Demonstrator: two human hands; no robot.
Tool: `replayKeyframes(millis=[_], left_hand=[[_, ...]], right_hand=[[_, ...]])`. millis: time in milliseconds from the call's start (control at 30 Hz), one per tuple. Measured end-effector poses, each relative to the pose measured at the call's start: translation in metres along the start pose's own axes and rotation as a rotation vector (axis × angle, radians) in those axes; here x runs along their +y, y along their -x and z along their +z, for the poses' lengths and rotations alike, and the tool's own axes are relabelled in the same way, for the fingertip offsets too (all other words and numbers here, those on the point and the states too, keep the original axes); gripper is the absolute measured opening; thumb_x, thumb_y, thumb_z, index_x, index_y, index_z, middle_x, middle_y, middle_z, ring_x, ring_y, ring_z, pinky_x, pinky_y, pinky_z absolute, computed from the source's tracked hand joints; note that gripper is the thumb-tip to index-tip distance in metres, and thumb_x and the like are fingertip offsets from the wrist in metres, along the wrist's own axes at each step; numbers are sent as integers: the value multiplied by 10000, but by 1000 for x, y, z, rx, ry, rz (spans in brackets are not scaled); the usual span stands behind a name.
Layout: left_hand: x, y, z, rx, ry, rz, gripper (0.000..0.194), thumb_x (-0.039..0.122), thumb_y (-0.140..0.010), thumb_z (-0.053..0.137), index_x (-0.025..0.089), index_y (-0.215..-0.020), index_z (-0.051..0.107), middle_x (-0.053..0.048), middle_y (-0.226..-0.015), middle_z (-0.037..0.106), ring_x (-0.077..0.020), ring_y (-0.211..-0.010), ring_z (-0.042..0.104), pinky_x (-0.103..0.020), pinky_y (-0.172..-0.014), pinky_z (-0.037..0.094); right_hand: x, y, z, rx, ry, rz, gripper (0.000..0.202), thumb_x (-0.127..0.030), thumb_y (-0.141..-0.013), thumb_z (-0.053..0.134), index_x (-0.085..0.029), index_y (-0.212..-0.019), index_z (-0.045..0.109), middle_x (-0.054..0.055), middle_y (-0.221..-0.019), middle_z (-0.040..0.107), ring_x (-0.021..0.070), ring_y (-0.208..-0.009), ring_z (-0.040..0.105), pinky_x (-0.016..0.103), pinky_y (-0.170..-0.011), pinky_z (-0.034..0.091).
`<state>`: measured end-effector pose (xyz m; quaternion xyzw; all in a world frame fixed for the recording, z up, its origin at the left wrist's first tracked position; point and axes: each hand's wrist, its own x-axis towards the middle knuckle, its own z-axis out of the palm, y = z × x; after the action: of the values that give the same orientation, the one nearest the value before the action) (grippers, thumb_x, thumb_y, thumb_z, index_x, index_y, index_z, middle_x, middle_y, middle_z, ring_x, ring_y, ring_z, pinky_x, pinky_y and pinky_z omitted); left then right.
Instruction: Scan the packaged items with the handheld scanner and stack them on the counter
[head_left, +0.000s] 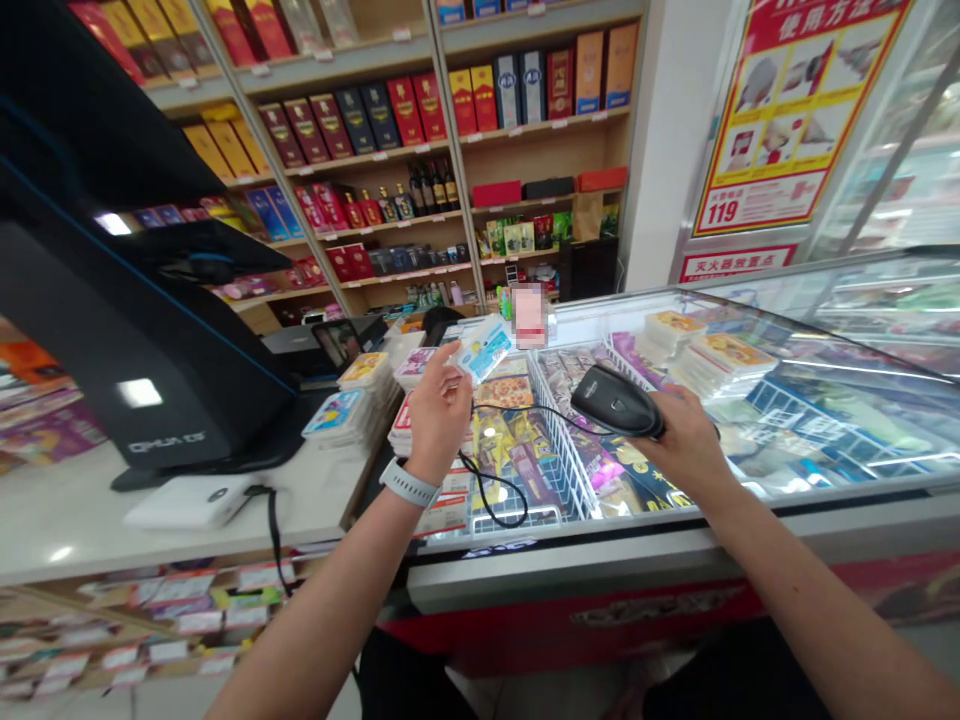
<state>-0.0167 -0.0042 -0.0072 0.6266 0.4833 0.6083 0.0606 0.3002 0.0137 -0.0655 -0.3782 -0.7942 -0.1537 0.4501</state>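
My left hand [444, 400], with a pale watch band at the wrist, grips a flat white-and-blue package [484, 350] by its near edge, raised above the freezer's glass top. In my right hand [688, 440] is a black barcode scanner [616, 402], its head pointing left toward the package. The scanner's black cable [517, 522] droops in a loop between my hands. Beside my left hand stand stacks of flat packs, among them a blue-topped stack [334, 412] and a yellow-topped one [363, 372]. Whether my finger presses the scanner's trigger is hidden.
Under the glass of the chest freezer [555, 545], white wire baskets [574, 470] hold frozen goods. More pack stacks [724, 362] sit on the right. A black checkout terminal [142, 330] and a white box [187, 502] occupy the left counter [67, 545]. Boxed goods fill shelves behind.
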Motion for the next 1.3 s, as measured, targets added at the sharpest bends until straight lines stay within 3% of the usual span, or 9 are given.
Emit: replayKeyframes(millis=[200,367,433,533,800,1000,1167,1300], left_hand=[[15,3,-74,118,-484,163,399,258,-890,511,229,-1288,535,-55,-1093,653,-125,-805,623,-260,-741,526],[3,10,-145,230,-883,331,350,230,-907,498,218,-1235,619,-98,-1115,670,-215,-1013,597,-361,-930,468],[-8,12,-165,211,-970,365,350,211,-916,475,226,-1230,631,-99,-1115,674,-230,-1049,582,-379,-962,439],[-23,17,-179,131,-1106,366,370,174,-927,426,232,-1222,642,-93,-1124,673,-234,-1049,570,-378,-947,426],[-40,30,-174,-95,-1309,300,417,139,-915,401,270,-1247,616,-83,-1175,652,-271,-1069,544,-414,-860,372],[-32,31,-167,-59,-1205,281,511,84,-856,401,223,-1328,540,-115,-1237,628,-280,-1104,566,-477,-974,343],[-13,30,-140,-50,-1068,332,484,161,-836,471,217,-1309,553,-121,-1313,580,-314,-1182,549,-528,-1069,295],[-3,27,-100,-150,-960,433,383,223,-869,476,209,-1234,589,-106,-1296,590,-296,-1173,555,-496,-1066,327]], right_hand=[[-2,-2,-2,3,-1,-6,228,-406,-838,589,-201,-935,577,47,-804,667,238,-762,630,447,-914,410],[1,0,-1,6,2,-33,222,-379,-847,586,-183,-951,573,63,-834,665,246,-800,632,459,-925,403],[3,1,0,10,4,-45,237,-384,-850,584,-177,-966,574,69,-838,665,251,-810,634,465,-930,401],[3,2,1,1,0,-38,237,-383,-848,586,-179,-968,577,65,-837,665,248,-814,637,469,-946,395],[0,1,-2,-6,3,-26,247,-388,-830,597,-186,-971,574,65,-843,675,249,-797,639,467,-939,400],[-3,-1,-3,-16,-19,15,205,-365,-821,601,-196,-934,573,60,-841,678,244,-798,638,464,-960,383],[-6,-2,-5,-40,-41,57,237,-344,-808,617,-198,-992,586,62,-899,697,243,-858,642,456,-998,349],[-10,-4,-6,-48,-60,87,166,-307,-799,621,-205,-924,578,48,-852,692,227,-814,634,442,-994,335]])
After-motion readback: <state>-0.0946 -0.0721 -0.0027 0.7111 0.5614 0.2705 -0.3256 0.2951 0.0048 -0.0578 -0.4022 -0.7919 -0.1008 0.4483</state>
